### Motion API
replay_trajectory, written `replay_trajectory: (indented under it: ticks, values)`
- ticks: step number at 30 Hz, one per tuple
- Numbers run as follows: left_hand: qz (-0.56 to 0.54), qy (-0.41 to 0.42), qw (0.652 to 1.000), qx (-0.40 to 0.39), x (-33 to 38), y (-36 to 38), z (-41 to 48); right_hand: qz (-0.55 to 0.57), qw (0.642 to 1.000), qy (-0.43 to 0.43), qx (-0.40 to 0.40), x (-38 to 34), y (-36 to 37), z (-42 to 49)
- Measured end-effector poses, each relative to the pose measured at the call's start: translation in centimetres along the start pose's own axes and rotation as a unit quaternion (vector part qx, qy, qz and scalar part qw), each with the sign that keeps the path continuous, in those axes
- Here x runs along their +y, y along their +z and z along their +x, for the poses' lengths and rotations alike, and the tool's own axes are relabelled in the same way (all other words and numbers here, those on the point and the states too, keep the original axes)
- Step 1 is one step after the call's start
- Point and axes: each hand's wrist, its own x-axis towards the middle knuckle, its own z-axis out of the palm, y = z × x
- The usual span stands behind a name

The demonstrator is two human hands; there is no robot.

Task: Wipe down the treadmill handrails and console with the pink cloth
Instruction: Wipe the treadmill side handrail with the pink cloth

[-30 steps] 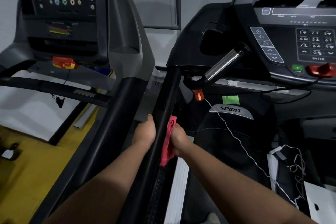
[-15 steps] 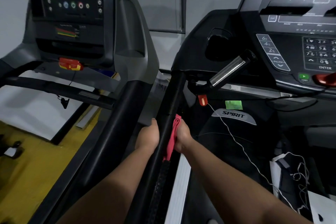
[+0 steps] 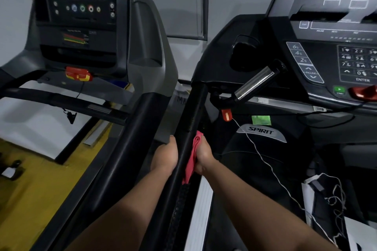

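**Item: left handrail, wipe in progress**

Handrail (image 3: 193, 108): black bar rising to the console (image 3: 326, 57).
Pink cloth (image 3: 192, 159): folded and clamped against the rail's right face, just above the ribbed grip section.
Right hand (image 3: 204, 156): curled round the cloth, holding it to the bar.
Left hand (image 3: 165, 157): wrapped on the rail's opposite side, level with the right (fingers hidden behind the bar).
Change: over the last second the cloth's top edge has crept slightly nearer the console end.
Assessment: an upward stroke, probably; the upper rail and console remain to be wiped.
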Motion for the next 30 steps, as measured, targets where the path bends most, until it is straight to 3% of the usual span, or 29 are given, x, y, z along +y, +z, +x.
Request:
replay_trajectory:
  ticks: [5, 8, 13, 17, 22, 30]
  values:
    - [-0.002, -0.002, 1.000, -0.009, 0.2, 0.0, 0.1, -0.132, 0.991, 0.020, 0.032, 0.4, -1.0, -0.3]
    - [0.006, 0.004, 1.000, -0.002, 0.1, 0.1, 0.1, -0.215, 0.968, -0.091, 0.086, 0.6, -1.4, 0.0]
    - [0.009, 0.002, 1.000, 0.005, 0.1, 0.2, 0.2, -0.193, 0.961, -0.175, 0.096, -0.1, -0.9, -0.5]
    - [0.010, 0.010, 1.000, 0.003, 0.2, 0.1, 0.0, -0.272, 0.932, -0.214, 0.112, 1.7, -1.3, -0.8]
    - [0.016, 0.008, 1.000, 0.001, 0.3, 0.1, 0.0, -0.176, 0.949, -0.229, 0.131, -0.3, -1.7, -1.1]
    - [0.011, 0.004, 1.000, 0.003, 0.2, 0.2, 0.1, -0.287, 0.912, -0.275, 0.106, 0.5, -1.9, -2.1]
